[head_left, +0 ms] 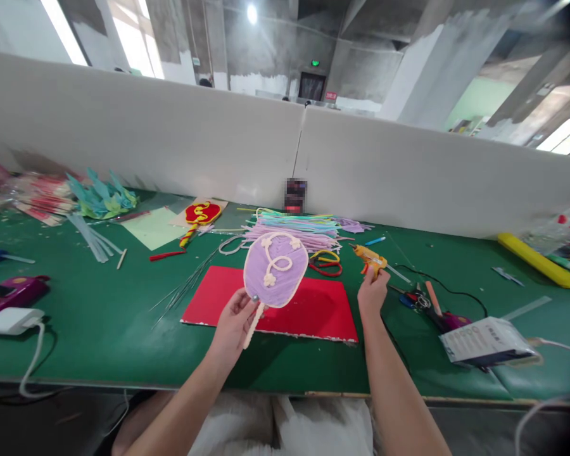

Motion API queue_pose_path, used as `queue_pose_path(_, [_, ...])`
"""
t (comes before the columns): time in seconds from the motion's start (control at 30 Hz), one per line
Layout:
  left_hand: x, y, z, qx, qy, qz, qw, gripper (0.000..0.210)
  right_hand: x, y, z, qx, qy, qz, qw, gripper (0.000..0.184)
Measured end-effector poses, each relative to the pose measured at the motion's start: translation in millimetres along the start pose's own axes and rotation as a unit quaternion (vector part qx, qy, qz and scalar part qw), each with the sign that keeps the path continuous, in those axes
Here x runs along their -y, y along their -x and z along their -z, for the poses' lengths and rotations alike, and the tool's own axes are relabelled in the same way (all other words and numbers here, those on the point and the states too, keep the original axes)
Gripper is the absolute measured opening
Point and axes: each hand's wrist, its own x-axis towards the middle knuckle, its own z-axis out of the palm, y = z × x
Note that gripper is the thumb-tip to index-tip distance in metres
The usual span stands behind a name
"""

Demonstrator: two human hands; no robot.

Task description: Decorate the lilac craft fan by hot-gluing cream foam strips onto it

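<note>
My left hand (pixel 235 323) is closed on a purple fan (pixel 278 288) near the top of its cream handle, holding it up over the red board (pixel 313 310). Cream trim runs around the fan's rim, with a looped cream strand and small cream flowers on its face. To the right, my right hand (pixel 373 291) grips an orange hot glue gun (pixel 370 258) whose nozzle points up and left. A clear glue stick sticks out of its back end. Yellow-and-red-handled scissors (pixel 326 263) lie between the fan and the glue gun.
Bundled pipe cleaners (pixel 294 228) lie behind the board. A red-and-yellow fan (pixel 202 213) lies at the back left, near thin wires (pixel 185 288). A power strip (pixel 16 294) is at left; a white box (pixel 489 342) and black cord (pixel 449 290) are at right. A white partition (pixel 171 139) stands behind.
</note>
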Motion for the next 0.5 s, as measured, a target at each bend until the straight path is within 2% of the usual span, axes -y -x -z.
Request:
queue_pose_path(0.07, [-12.9,3.9,3.5,-0.004,-0.049,-0.027,0.998,0.031,2.2,0.6,-0.7,0.001,0.007,0.003,1.000,0.053])
queue_pose_path(0.1, [-20.2,6.7,4.9,-0.011,-0.157,-0.074,0.985,0.026,3.0,0.9,-1.0,0.004,0.011,0.002,1.000,0.053])
queue_pose_path(0.17, [-31.9,12.6,5.6,-0.010,-0.353,-0.181,0.918,0.018,4.2,1.2,-2.1,0.009,0.017,-0.001,1.000,0.054])
queue_pose_path(0.23, [-34.3,17.3,2.3,0.010,-0.486,-0.309,0.818,0.020,5.3,1.4,-3.3,0.015,0.023,-0.008,1.000,0.059])
queue_pose_path(0.27, [-31.0,18.9,-0.9,0.029,-0.540,-0.334,0.772,0.023,6.1,1.4,-3.7,0.019,0.027,-0.010,0.999,0.063])
queue_pose_path(0.33, [-17.4,20.3,-8.7,0.077,-0.628,-0.324,0.703,0.027,8.9,1.4,-3.4,0.025,0.036,-0.010,0.999,0.069])
queue_pose_path(0.4, [-1.2,20.3,-16.3,0.152,-0.690,-0.270,0.655,0.028,14.5,1.3,-0.6,0.030,0.041,-0.001,0.999,0.069])
queue_pose_path(0.5, [8.9,16.6,-21.3,0.213,-0.719,-0.219,0.624,0.026,28.7,2.9,8.4,0.036,0.041,0.026,0.998,0.066])
